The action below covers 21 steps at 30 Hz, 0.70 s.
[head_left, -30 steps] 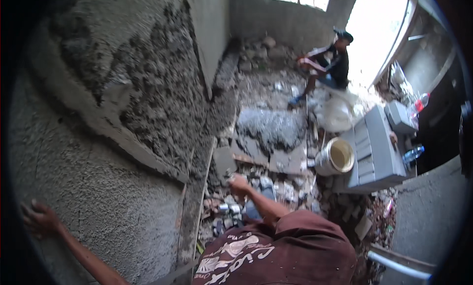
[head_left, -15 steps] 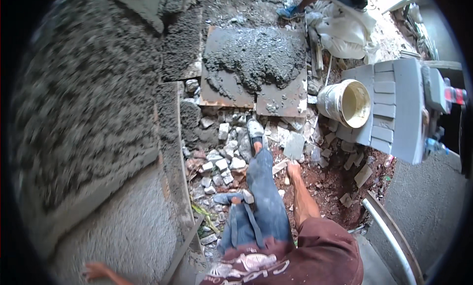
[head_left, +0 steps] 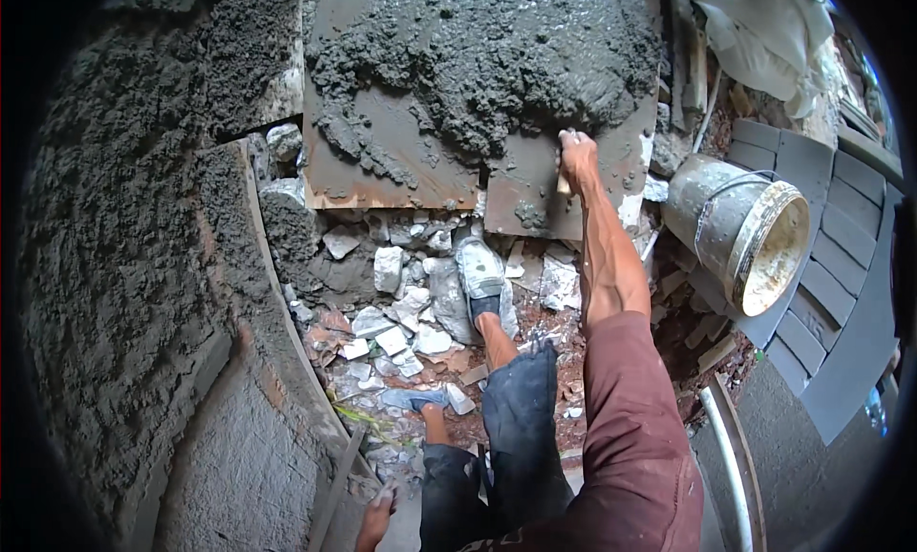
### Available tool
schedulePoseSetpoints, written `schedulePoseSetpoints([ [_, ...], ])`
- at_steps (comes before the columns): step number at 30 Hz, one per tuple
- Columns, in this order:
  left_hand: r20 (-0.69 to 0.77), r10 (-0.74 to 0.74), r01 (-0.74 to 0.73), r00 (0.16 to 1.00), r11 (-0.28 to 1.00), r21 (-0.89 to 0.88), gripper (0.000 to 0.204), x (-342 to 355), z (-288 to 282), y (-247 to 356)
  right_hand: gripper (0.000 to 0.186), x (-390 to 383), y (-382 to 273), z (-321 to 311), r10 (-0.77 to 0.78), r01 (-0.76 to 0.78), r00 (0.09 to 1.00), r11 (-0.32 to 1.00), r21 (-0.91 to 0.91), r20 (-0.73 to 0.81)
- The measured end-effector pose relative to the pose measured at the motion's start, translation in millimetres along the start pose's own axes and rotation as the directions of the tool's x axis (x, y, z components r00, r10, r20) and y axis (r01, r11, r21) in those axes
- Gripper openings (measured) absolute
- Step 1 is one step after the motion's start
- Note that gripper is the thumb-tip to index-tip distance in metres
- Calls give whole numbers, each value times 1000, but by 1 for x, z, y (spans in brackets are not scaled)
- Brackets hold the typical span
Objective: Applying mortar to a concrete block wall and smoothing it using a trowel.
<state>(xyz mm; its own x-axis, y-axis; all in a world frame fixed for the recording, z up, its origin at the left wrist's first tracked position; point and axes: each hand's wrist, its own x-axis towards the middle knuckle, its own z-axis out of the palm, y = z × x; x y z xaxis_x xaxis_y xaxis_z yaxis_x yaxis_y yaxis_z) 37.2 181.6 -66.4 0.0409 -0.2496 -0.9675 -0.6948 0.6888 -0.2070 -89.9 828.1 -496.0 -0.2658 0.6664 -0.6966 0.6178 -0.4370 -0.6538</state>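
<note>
My right hand [head_left: 578,156] reaches far forward, closed round the wooden handle of a trowel [head_left: 564,183]. Its blade does not show; the hand is at the near edge of a heap of wet grey mortar [head_left: 478,65]. That heap lies on a flat mixing board [head_left: 382,137], whose near part shows through a thin grey smear. Low in the view, my left hand [head_left: 375,519] hangs beside a narrow strip [head_left: 334,490], fingers loosely bent and nothing seen in it.
Broken stones and rubble [head_left: 401,313] lie round my feet. A dirty bucket [head_left: 735,227] leans on its side at the right, by stacked grey blocks [head_left: 831,285]. Rough wet mortar [head_left: 115,294] covers the left, edged by a board. A white pipe [head_left: 728,466] stands lower right.
My right hand has gone forward with the trowel from over the rubble to the mortar. My left hand has moved right, towards my legs. The view has shifted closer to the board.
</note>
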Motion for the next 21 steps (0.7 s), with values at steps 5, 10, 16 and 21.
schedulePoseSetpoints([
  [5,-140,1,-17,990,993,-113,44,10,-10,-4,23,-45,-15,-63,-182,162,971,977,-137,-153],
  [10,-470,-109,-45,876,952,-304,39,-10,-75,-18,19,-97,-53,-91,12,-11,1000,996,84,-11],
  [16,-588,410,-368,698,909,197,41,-67,-112,-2,16,-183,-108,-49,-84,57,993,950,309,78],
  [21,-813,574,-566,100,705,428,37,-169,-164,52,35,-271,-134,-153,-196,154,980,857,491,35],
])
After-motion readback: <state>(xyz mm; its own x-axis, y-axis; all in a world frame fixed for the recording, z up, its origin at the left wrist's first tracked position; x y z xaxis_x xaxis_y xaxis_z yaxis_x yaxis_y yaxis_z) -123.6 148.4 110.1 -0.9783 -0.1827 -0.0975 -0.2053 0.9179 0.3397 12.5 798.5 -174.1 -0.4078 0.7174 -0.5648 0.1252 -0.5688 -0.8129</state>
